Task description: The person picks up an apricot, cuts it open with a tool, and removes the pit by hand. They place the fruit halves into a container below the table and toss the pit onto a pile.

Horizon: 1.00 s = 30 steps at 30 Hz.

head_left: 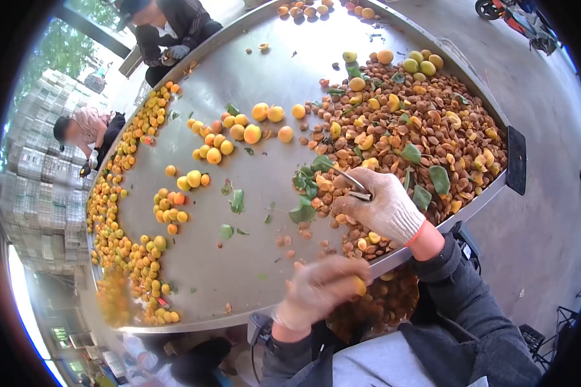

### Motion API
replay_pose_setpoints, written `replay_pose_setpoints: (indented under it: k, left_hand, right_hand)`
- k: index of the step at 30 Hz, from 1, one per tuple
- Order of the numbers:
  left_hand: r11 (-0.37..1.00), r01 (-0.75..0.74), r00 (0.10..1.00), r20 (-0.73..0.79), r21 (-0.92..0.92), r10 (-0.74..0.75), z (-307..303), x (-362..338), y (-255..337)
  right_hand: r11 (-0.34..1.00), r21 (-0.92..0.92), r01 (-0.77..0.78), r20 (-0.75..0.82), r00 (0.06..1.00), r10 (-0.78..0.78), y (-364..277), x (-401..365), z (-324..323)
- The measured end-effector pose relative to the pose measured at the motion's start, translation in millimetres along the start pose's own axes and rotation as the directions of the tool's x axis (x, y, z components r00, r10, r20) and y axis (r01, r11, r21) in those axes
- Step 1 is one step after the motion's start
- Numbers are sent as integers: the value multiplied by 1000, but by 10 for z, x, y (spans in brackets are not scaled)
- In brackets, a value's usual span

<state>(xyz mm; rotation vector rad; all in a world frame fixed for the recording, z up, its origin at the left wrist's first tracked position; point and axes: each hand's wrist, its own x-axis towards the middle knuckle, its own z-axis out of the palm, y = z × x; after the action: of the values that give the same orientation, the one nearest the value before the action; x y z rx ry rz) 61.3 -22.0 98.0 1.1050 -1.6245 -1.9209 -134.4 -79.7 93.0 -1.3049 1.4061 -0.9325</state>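
My right hand (384, 205), in a white knit glove with an orange cuff, is closed around a slim metal tool (361, 195). Its exact kind is hard to make out. The hand is over the near edge of a big heap of apricot pits (426, 116), which has split apricot pieces and green leaves mixed in. Lower down, my gloved left hand (319, 290) is smeared by motion, near the table's front rim. A yellow-orange apricot (360, 286) shows at its fingertips, which seem to grip it. Beneath the rim, a container of brown and orange fruit matter (387, 300) is partly hidden.
Whole apricots (142, 258) line the left side of the metal table (265, 213), with small groups mid-table. Loose leaves (237, 201) lie between. A dark flat device (516, 160) is on the right rim. Two people (174, 32) work across the table; stacked crates (39, 168) stand behind.
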Motion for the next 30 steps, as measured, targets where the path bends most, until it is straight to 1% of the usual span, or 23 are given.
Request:
replay_pose_setpoints:
  k: [1, 3, 5, 6, 7, 8, 10, 11, 12, 13, 14, 15, 16, 17, 18, 19, 21, 22, 25, 26, 28, 29, 30]
  left_hand:
    - [1000, 2, 1000, 5, 8, -2, 7, 47, 7]
    - [901, -183, 967, -91, 394, 237, -4, 176, -31]
    - [736, 95, 912, -355, 671, 206, -388, 532, 13]
    - [915, 38, 840, -509, 401, 188, -604, 757, -56]
    - [993, -69, 762, -637, 97, 115, -843, 1023, -175]
    - [973, -153, 721, -654, 171, 228, -1149, 1325, -355]
    - [941, -235, 685, -645, 243, 338, -1380, 1820, -433]
    - [845, -69, 640, -626, 531, 445, -1396, 2024, -379]
    - [651, 114, 607, -571, 751, 552, -1398, 2165, -336]
    - [648, 100, 612, -561, 755, 558, -1375, 2237, -297]
    - [572, 280, 683, -578, 771, 446, -1348, 2285, -275]
    - [457, 442, 727, -607, 772, 322, -1328, 2323, -279]
    - [457, 437, 732, -602, 775, 320, -1323, 2330, -294]
    - [778, 302, 745, -645, 551, 168, -1335, 2289, -310]
    - [965, 158, 777, -629, 211, 10, -1373, 2203, -349]
    - [991, -56, 861, -508, -123, -14, -1417, 2057, -385]
    - [805, -335, 909, -392, -489, 140, -1200, 1646, -329]
    - [806, -342, 904, -403, -484, 141, -1089, 1454, -260]
    - [697, -353, 916, -384, -624, 119, -811, 945, -163]
    - [627, -391, 908, -393, -674, 144, -724, 811, -150]
    - [547, -435, 894, -413, -715, 171, -638, 643, -243]
    - [519, -457, 885, -426, -722, 188, -620, 595, -335]
    - [490, -478, 876, -437, -729, 205, -593, 562, -386]
  right_hand:
    - [997, 72, -30, -21, 999, 32, -20, 14, -28]
    - [982, 179, -56, -51, 997, 66, -32, 40, -108]
    - [942, 317, -111, -47, 990, 133, -119, 40, -200]
    - [881, 443, -166, -25, 980, 198, -165, 44, -249]
    - [829, 527, -190, 11, 976, 217, -175, 59, -320]
    - [667, 734, -128, 51, 990, 135, -61, 78, -369]
    - [50, 999, -11, 9, 999, 50, 13, 149, -322]
    - [-91, 994, -63, 71, 993, 94, 98, 192, -271]
    - [-11, 987, -163, 162, 962, 220, 139, 187, -211]
    - [84, 960, -268, 238, 935, 263, 195, 156, -156]
    - [170, 912, -373, 308, 897, 317, 233, 125, -117]
    - [252, 896, -364, 276, 904, 326, 177, 103, -98]
    - [332, 872, -359, 248, 910, 332, 94, 83, -95]
    - [462, 837, -294, 175, 943, 283, 48, 75, -117]
    - [458, 837, -298, 178, 941, 287, -4, 81, -136]
    - [631, 728, -266, 111, 955, 275, -65, 100, -150]
    - [859, 497, -122, -16, 989, 150, 65, 156, -8]
    - [859, 498, -121, -5, 990, 143, 158, 168, 95]
    - [995, 28, 99, 34, 994, -100, 228, 123, 320]
    - [994, 30, 104, 50, 993, -106, 175, 85, 361]
    - [972, 167, -163, 261, 958, 116, 52, 2, 409]
    - [995, -23, 93, 172, 981, -88, 150, -15, 488]
    - [995, -29, 95, 180, 980, -89, 145, -35, 516]
